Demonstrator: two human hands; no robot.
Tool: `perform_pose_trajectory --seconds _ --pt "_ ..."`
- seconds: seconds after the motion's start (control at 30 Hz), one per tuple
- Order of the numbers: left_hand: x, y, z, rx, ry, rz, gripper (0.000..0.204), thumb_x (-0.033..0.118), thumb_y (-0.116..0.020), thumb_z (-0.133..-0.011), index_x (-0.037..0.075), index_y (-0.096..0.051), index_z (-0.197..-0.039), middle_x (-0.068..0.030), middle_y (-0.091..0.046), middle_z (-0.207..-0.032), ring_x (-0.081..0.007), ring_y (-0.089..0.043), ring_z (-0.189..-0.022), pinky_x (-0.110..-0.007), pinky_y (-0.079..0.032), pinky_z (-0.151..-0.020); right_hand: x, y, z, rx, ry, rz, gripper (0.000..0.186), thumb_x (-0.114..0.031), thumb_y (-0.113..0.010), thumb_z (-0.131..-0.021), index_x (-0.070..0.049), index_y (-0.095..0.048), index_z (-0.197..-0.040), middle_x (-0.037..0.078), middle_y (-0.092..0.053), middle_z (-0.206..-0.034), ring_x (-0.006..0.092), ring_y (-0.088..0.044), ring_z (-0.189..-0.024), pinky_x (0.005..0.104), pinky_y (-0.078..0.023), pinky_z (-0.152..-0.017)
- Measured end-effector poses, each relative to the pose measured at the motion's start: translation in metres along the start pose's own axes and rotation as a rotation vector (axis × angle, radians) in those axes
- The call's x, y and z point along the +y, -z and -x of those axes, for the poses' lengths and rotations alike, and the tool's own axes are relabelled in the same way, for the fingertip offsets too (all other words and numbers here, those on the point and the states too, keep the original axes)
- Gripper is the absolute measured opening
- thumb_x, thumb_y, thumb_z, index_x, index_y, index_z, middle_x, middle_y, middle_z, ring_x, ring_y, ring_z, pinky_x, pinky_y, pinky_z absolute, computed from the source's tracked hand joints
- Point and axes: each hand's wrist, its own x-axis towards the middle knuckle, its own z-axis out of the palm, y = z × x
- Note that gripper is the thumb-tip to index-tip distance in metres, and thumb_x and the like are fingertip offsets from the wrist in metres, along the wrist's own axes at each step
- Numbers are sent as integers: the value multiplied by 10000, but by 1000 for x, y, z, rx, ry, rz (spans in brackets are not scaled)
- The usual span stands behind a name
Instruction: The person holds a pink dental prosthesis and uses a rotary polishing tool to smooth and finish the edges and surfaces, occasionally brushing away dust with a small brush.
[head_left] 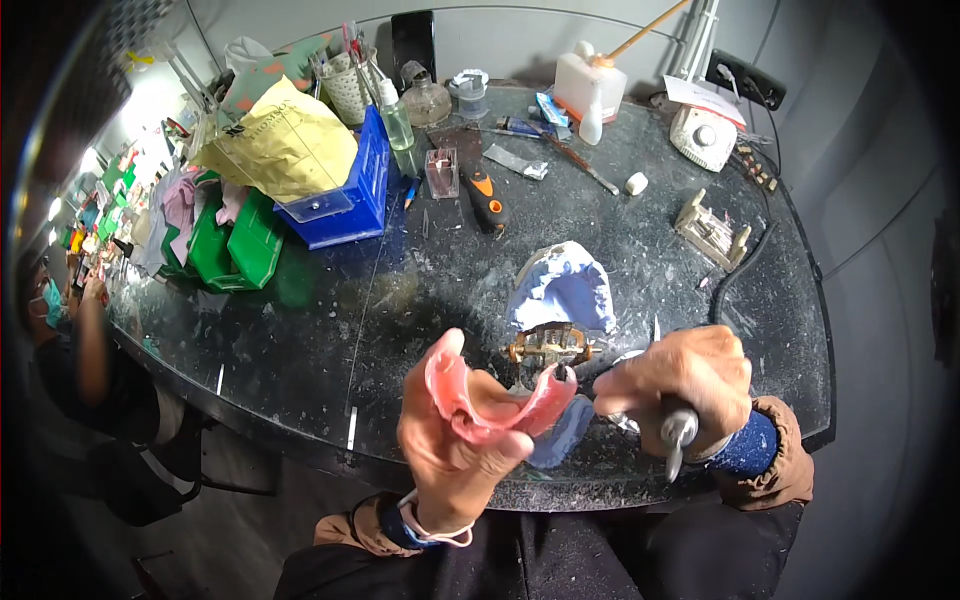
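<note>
My left hand (455, 470) is closed on a pink, U-shaped denture base (468, 415), its open side facing away from me. In my right hand (690, 375) I grip a grey rotary handpiece (680, 428), fingers wrapped round it. Its dark tip meets the right end of the denture base; I cannot tell if it is spinning. Just beyond my hands a brass-coloured hinged articulator (550, 346) lies on the bench. A white and blue dental cast (562, 282) is at its far side, and a blue cast (562, 437) at its near side, partly hidden by the denture base.
Dark, dusty bench (430, 330) with a curved edge. Left: blue bin (345, 205) under a yellow bag (285, 145), green bins (240, 245). Beyond: orange-black tool (487, 205), spray bottle (396, 120), fluid container (588, 88). Right: white control box (703, 138), dental model (710, 232), black cable (740, 268). Far left, another person (100, 370).
</note>
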Motion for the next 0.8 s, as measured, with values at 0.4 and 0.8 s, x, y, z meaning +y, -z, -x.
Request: perform_pose_trajectory --seconds 0.4,0.8 --pt "7 -1 -7 -127 466 572 740 -29 -559 -812 -1 -115 -1403 -54 -519 -831 -213 -595 -956 -356 -457 -927 -11 2 -3 -140 -311 258 538 -565 -688 -655 -80 -464 -595 24 -481 -463 180 -553 -409 284 -398 -357" --pt "9 -2 -8 -110 622 655 729 -22 -535 -843 45 -88 -1416 -45 -477 -915 -193 -548 -1006 -307 -484 -892 -13 -5 0 -100 -268 228 429 -473 -676 -718 -91 -499 -634 3 -499 -499 150 -564 -428 278 -411 -367"
